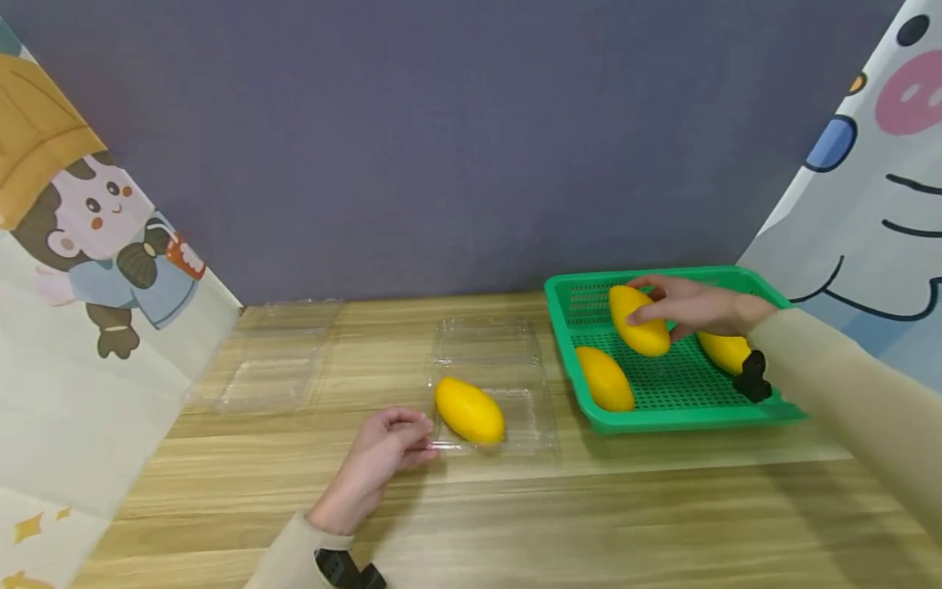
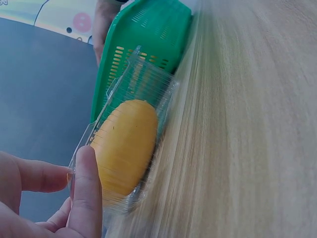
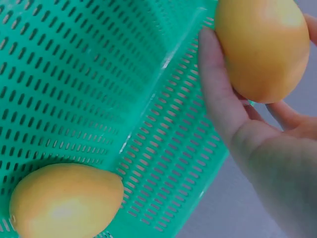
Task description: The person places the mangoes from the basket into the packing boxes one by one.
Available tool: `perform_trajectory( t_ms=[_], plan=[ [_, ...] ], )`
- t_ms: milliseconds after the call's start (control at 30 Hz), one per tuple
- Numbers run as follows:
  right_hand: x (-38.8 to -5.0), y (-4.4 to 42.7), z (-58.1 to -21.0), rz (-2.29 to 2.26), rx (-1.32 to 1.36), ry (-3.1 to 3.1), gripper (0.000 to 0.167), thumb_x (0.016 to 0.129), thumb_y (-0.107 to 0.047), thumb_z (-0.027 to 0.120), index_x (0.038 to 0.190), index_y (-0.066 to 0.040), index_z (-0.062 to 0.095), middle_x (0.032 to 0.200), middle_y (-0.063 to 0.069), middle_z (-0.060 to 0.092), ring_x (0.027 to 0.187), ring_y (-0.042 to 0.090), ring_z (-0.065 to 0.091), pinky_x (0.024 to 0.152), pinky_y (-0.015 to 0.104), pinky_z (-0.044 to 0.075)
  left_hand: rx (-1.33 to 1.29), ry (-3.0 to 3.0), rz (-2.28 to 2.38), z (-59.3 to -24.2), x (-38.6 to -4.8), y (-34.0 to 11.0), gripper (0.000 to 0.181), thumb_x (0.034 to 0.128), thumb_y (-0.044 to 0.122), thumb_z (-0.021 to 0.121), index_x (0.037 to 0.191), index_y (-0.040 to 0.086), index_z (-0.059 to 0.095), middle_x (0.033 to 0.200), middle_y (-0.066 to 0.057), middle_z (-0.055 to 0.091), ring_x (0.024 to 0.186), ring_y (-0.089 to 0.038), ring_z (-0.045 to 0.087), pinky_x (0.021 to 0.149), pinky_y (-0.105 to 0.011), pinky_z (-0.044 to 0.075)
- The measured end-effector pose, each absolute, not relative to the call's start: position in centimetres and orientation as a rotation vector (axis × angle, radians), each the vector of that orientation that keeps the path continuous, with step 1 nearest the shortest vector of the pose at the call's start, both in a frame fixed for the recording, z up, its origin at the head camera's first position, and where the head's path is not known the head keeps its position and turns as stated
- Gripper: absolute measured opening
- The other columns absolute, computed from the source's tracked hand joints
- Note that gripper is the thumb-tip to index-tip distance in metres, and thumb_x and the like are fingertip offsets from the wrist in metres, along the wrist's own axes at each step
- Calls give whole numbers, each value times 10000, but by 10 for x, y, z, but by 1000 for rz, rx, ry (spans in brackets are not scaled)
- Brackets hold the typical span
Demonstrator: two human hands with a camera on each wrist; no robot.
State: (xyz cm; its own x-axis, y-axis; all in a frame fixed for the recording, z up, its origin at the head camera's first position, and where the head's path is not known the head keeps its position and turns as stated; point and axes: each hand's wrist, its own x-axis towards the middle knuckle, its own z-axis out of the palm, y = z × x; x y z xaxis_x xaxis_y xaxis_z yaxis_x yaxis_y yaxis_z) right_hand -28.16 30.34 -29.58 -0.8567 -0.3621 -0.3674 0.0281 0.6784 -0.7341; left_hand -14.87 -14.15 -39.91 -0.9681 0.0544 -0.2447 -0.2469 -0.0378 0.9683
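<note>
The right hand (image 1: 688, 306) grips a yellow mango (image 1: 639, 321) over the green basket (image 1: 699, 420); in the right wrist view its fingers lie around that mango (image 3: 262, 49). Two other mangoes lie in the basket, one at its left (image 1: 605, 379) and one at its right (image 1: 724, 352), partly behind the sleeve. On the table, a clear plastic box (image 1: 522, 417) stands with its lid folded back and one mango (image 1: 469, 411) in its left part. The left hand (image 1: 386, 450) pinches the box's left front edge between thumb and fingers, seen closely in the left wrist view (image 2: 69, 198).
Another clear plastic box (image 1: 268, 380), also unfolded, lies at the left back of the wooden table (image 1: 294, 458). A dark grey panel (image 1: 441, 147) rises behind, with printed cartoon panels at both sides. The green basket stands to the right of the nearer box.
</note>
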Motion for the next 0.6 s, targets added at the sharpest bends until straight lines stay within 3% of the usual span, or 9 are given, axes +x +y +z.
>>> perform_trajectory(
  t_ms=[267,467,600],
  plan=[
    [-271,300,-291,-1130,-283,2425,875,939,-298,688,1585,-64,146,1578,242,203,1215,372,456,808,413,542,-208,2022,2121,-398,-149,-142,237,949,7,648,1141,-110,574,1018,-240,650,843,-259,665,800,-360,629],
    [-264,293,-286,-1162,-316,2433,875,931,-270,674,1569,2,139,1493,225,340,1165,351,485,875,404,512,-209,2030,2118,-398,-149,-142,237,949,3,645,1146,-112,579,1016,-240,650,832,-247,665,801,-363,629],
    [-257,288,-283,-1250,-333,2432,848,940,-243,665,1557,-39,120,1438,229,383,1180,348,476,932,382,490,-200,2036,2115,-399,-149,-141,246,953,10,646,1154,-113,576,1010,-233,650,823,-242,662,793,-361,630]
  ],
)
